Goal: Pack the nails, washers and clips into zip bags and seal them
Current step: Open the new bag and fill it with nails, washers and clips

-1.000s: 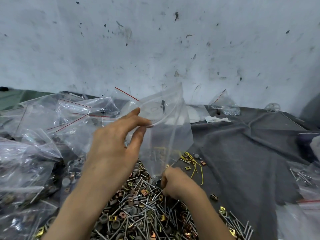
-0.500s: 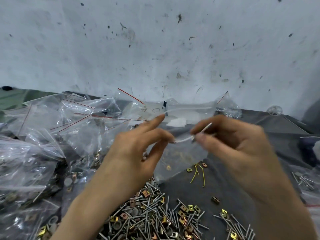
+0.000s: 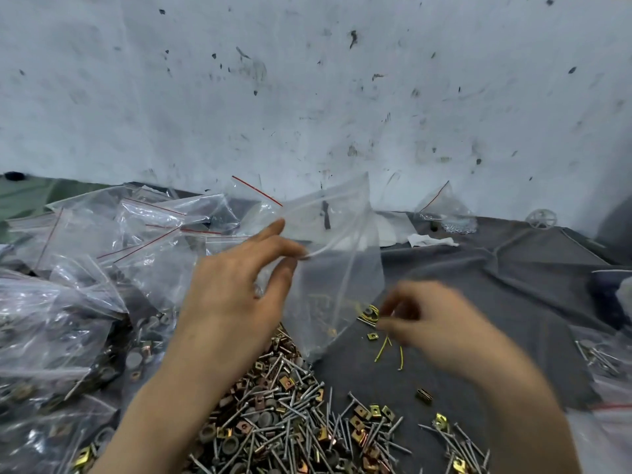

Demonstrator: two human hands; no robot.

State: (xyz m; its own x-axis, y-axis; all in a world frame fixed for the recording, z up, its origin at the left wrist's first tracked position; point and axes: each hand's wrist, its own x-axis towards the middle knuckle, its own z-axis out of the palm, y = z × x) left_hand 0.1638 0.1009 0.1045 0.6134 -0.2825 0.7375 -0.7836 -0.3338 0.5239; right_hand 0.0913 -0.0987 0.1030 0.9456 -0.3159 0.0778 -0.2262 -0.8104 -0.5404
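My left hand [image 3: 239, 289] pinches the rim of a clear zip bag [image 3: 338, 268] between thumb and forefinger, holding it up with its mouth open. The bag hangs down to the grey cloth [image 3: 496, 285]. My right hand [image 3: 437, 323] is blurred, low to the right of the bag, its fingers curled just above some yellow wire bits and clips [image 3: 372, 316]. Whether it holds anything cannot be made out. A pile of nails, washers and clips [image 3: 290, 422] lies below both hands.
A heap of clear zip bags [image 3: 85, 268] with red seal lines fills the left side. One filled bag [image 3: 448, 217] stands at the back by the stained wall. More bags with nails [image 3: 605, 364] lie at the right edge.
My right hand let go of the bag's rim and dropped down to the cloth at the right. The bag now hangs from my left hand alone.
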